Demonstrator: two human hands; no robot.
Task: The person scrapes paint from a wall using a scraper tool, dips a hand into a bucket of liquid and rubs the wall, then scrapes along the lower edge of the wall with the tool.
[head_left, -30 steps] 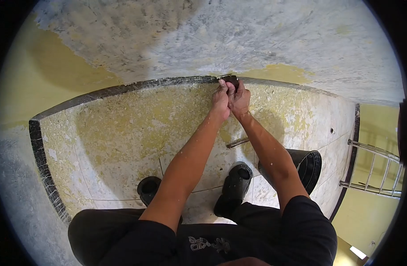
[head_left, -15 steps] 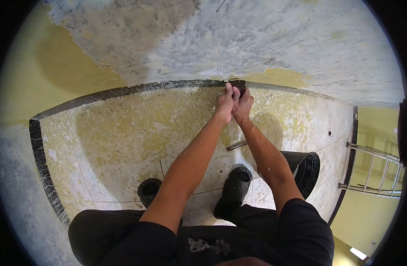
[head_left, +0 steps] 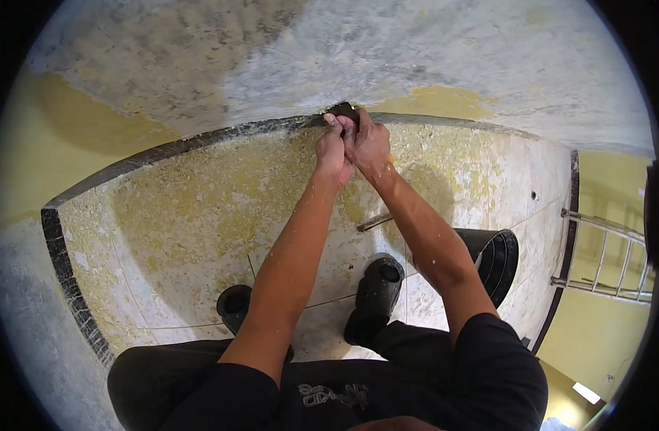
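My right hand (head_left: 370, 147) is closed around a scraper with a dark, wide blade (head_left: 344, 110). A small orange bit, which looks like the end of its handle, shows beside the right wrist. My left hand (head_left: 331, 149) presses close against the right, its fingers bent at the blade, and grips the tool too. The blade meets the foot of the wall (head_left: 387, 65), just above the dark skirting strip (head_left: 222, 136). The fingers cover most of the tool. Yellow paint remains in patches on the scraped grey-white wall.
Paint flakes cover the tiled floor (head_left: 200, 215). A short bar-like piece (head_left: 375, 223) lies below the right forearm. To the right lies a black bucket (head_left: 505, 266), tipped over. A metal ladder (head_left: 610, 258) is at the far right. Black boots (head_left: 376, 298) stand below the arms.
Both hands have moved slightly left and up along the wall's foot with the scraper. The blade is now tilted more, and an orange bit shows by the right wrist.
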